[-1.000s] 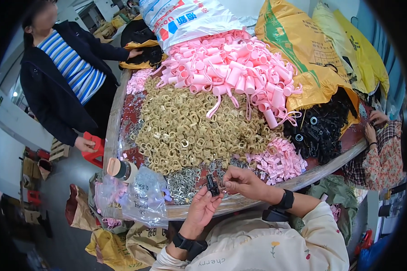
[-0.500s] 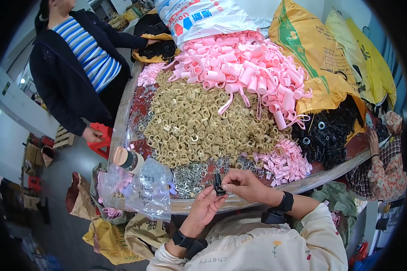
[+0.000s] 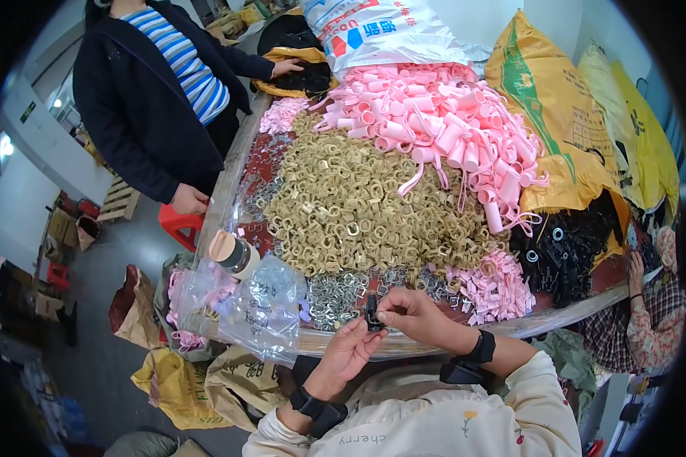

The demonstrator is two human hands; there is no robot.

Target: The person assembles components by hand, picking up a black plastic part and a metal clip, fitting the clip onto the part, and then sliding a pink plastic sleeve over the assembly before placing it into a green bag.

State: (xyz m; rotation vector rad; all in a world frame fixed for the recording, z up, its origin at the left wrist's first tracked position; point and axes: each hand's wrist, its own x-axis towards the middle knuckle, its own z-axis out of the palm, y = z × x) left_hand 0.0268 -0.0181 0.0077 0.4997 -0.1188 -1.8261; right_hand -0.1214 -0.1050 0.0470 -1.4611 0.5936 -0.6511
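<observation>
Clasps a small black part (image 3: 372, 305) in the fingertips of the left hand (image 3: 347, 352), lower centre of the frame; sets the right hand (image 3: 418, 314) just beside it, cannot tell if clamped. Seems partway through this piece, with tan rings (image 3: 373, 206) heaped loose mid-frame. Turns left palm up, right palm down.

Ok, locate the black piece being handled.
In the head view, below centre, the black piece is in the left hand, with the right hand close beside it, near the silver metal pieces.
</observation>
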